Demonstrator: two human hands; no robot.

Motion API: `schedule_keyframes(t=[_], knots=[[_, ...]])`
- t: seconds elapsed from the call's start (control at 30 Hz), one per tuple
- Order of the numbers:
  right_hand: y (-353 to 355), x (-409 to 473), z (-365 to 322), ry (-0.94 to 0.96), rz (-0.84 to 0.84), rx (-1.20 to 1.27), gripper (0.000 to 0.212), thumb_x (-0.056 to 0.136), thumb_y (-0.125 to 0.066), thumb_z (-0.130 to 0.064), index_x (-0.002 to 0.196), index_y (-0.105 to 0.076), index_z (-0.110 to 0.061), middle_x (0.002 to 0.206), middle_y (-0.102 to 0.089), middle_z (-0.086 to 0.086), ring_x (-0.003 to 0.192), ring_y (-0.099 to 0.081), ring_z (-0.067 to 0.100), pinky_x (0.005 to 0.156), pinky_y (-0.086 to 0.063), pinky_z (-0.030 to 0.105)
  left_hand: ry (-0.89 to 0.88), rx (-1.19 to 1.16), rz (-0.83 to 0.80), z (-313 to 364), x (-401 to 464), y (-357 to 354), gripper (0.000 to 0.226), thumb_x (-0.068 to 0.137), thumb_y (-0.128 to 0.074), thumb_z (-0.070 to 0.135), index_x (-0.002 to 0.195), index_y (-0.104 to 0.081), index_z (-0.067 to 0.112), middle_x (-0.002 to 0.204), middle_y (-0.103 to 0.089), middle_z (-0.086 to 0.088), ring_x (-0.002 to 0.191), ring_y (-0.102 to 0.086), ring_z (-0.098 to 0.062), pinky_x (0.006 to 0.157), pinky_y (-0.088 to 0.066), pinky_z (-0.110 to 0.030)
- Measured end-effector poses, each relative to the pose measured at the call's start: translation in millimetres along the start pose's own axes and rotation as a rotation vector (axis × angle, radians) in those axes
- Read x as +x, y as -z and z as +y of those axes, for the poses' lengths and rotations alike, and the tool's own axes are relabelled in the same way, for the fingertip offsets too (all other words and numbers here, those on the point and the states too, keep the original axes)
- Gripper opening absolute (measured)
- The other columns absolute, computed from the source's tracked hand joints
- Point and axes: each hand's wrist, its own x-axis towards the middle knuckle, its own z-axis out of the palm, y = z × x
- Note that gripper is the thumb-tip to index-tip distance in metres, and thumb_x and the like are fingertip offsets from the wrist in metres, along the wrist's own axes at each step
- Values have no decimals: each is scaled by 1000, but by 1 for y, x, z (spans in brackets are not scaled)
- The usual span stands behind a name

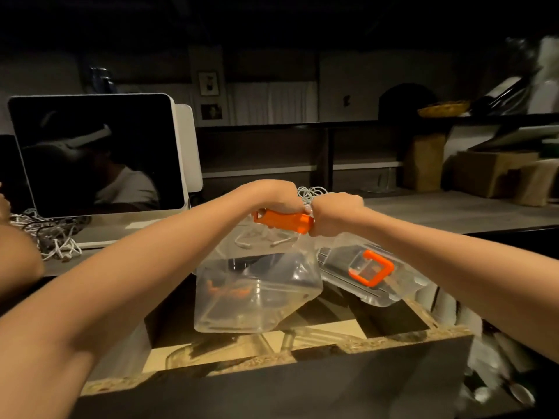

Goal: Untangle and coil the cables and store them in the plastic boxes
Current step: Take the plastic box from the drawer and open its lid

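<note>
A clear plastic box (257,294) hangs tilted above an open drawer, with an orange latch (284,221) along its top edge. My left hand (272,196) grips the left part of that latch. My right hand (335,211) grips its right end, fingers curled. White cable pieces (266,238) show through the box wall near the top. A second clear box (375,273) with an orange handle (370,267) lies to the right, partly behind the first. A loose bundle of white cable (311,192) peeks out behind my hands. A tangle of white and dark cables (51,234) lies at the left.
A dark tablet screen (96,152) stands at the left on the wooden table (453,210). The open drawer's front edge (272,358) runs across below the boxes. Another person's arm (15,255) is at the far left. Boxes and shelves stand at the back right.
</note>
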Motion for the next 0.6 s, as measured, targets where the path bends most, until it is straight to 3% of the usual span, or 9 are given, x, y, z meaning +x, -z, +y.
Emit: schedule_keyframes(t=[0.27,0.4,0.6], knots=[[24,-15,15,-42,75,93,16,88,-61,-23,85,-48,-16,68,-45,-1,72,-50,18,66,-39,31,9,3,62,19,-21,25,41,99,-44,51,114,-52,13,105,-59,-9,79,-57,-19,73,-42,-33],[35,-20,24,-62,200,42,12,89,-58,-20,85,-49,-14,67,-43,-1,75,-50,22,63,-39,32,-23,-18,150,27,-33,41,36,99,-43,51,105,-46,16,95,-55,-6,78,-54,-20,77,-40,-35],[33,-12,36,-122,374,31,10,92,-54,-18,85,-49,-14,64,-41,0,76,-52,23,67,-42,33,-46,23,318,34,-35,46,45,98,-39,55,107,-58,15,101,-62,-7,82,-60,-22,64,-41,-30]])
